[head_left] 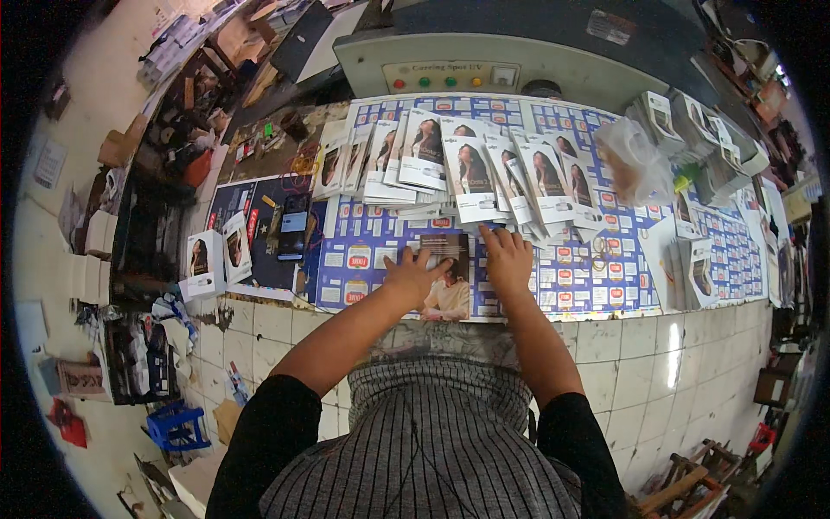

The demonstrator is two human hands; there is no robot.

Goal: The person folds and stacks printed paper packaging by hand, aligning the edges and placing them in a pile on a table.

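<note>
My left hand [413, 278] lies with its fingers spread on a brown printed piece of packaging [448, 301], which shows a person in a light top. That piece lies flat at the table's front edge; whether it is a folded carton or a card is unclear. To its right, my right hand [508, 261] rests palm down with fingers stretched forward, apparently holding nothing. Its fingertips are close to the lower edge of a spread heap of white flat cartons [471, 177], each printed with a long-haired figure. The cartons overlap in leaning rows.
Blue printed sheets cover the table [354, 259]. A phone [294, 227] and white cartons [205, 264] are at the left. Toward the right sit a clear plastic bag [635, 160] and bundled cartons [692, 272]. A grey machine with coloured buttons [450, 76] stands behind.
</note>
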